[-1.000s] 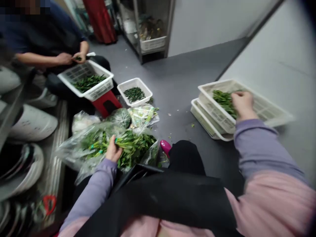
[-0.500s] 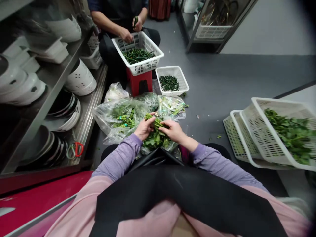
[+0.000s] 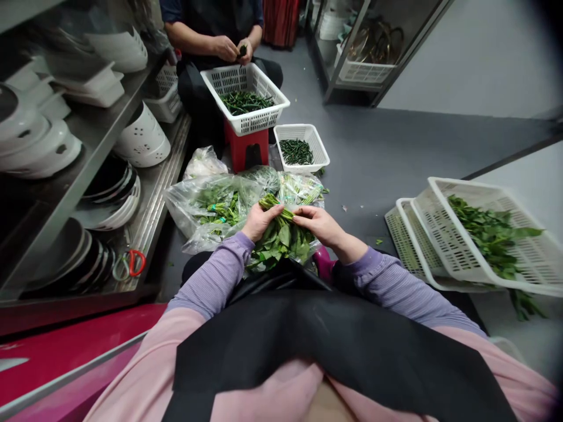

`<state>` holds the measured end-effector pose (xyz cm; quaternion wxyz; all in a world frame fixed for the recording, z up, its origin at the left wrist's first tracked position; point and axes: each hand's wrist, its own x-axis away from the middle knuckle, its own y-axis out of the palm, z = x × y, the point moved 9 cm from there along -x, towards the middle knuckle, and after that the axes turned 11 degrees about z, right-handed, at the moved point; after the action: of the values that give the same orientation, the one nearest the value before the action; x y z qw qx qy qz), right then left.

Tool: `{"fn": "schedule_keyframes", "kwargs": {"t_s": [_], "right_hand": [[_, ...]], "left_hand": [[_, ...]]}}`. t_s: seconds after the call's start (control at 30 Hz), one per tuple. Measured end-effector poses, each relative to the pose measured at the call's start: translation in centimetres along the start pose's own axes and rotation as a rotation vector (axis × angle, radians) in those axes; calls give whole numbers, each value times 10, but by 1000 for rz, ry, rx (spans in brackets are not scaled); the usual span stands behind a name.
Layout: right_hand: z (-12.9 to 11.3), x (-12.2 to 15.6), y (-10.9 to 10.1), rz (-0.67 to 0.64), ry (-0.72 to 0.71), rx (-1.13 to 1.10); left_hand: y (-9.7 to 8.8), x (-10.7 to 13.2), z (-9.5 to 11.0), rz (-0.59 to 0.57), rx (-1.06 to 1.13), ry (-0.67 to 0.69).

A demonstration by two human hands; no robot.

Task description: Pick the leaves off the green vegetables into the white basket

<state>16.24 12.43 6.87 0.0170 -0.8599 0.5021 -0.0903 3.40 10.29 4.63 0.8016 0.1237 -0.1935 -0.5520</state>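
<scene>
In the head view, the left hand (image 3: 259,221) has its grip closed around the stems (image 3: 271,203) of a bunch of leafy greens (image 3: 282,239) — before the person, beside the plastic bag (image 3: 181,198) — while the right hand (image 3: 324,226) pinches them. Rightward, a tilted white basket (image 3: 461,246) holds loose greens (image 3: 488,237).

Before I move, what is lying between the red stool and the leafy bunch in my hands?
In the head view, plastic bags of greens lie between the red stool and the leafy bunch that your left hand and right hand hold.
</scene>
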Motion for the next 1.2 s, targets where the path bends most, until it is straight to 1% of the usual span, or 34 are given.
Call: {"fn": "schedule_keyframes", "kwargs": {"t_s": [0.07, 0.1, 0.17, 0.23, 0.27, 0.33, 0.37, 0.43, 0.47, 0.5, 0.53, 0.6, 0.63, 0.67, 0.7, 0.73, 0.83, 0.87, 0.9, 0.97, 1.03, 1.1, 1.13, 1.2], "right_hand": [[-2, 0, 1, 8, -8, 20], [-6, 0, 1, 23, -54, 97], [-20, -1, 1, 74, -225, 373], [-34, 0, 6, 121, -416, 699], [-38, 1, 9, 136, -488, 840], [-40, 3, 15, 148, -569, 1032], [-40, 3, 19, 148, -586, 1078], [-40, 2, 22, 170, -583, 1053], [-39, 0, 22, 194, -550, 977], [-37, -4, 19, 228, -483, 853], [-32, -10, 12, 290, -374, 681], [-14, -19, -7, 443, -103, 312], [-5, -21, -16, 516, 10, 160], [0, -21, -24, 577, 81, 53], [0, -21, -30, 595, 101, 5], [-4, -21, -31, 545, 77, 19], [-21, -13, -10, 201, -57, 252], [-23, -7, -4, 133, -86, 347], [-24, -3, -1, 124, -103, 417], [-27, 0, -2, 217, -141, 475], [-27, 1, 1, 288, -199, 477], [-23, -1, 4, 331, -238, 459], [-18, -2, 4, 347, -224, 432], [-3, -3, 3, 355, -141, 345]], "left_hand": [[1, 1, -4, 5, 9, -27], [2, 1, -6, 1, 8, -43], [3, 2, -9, -4, 8, -81], [3, 3, -12, 3, 8, -120], [3, 3, -14, 9, 8, -140], [1, 3, -16, 27, 10, -168], [0, 4, -17, 35, 12, -176], [-1, 4, -17, 43, 22, -179], [0, 4, -16, 42, 32, -170], [0, 4, -14, 43, 45, -153], [0, 5, -12, 47, 62, -134], [-1, 5, -8, 62, 100, -100], [-1, 5, -7, 70, 115, -91], [-1, 5, -6, 77, 125, -88], [-2, 5, -6, 87, 130, -87], [-3, 4, -7, 100, 135, -89], [-6, -1, -13, 132, 152, -117], [-6, -2, -15, 133, 159, -130], [-6, -3, -17, 129, 165, -141], [-5, -4, -18, 120, 174, -144], [-4, -4, -18, 122, 164, -126], [-6, -3, -17, 138, 127, -86], [-8, -3, -16, 153, 105, -58], [-12, -3, -13, 187, 67, 5]]}}
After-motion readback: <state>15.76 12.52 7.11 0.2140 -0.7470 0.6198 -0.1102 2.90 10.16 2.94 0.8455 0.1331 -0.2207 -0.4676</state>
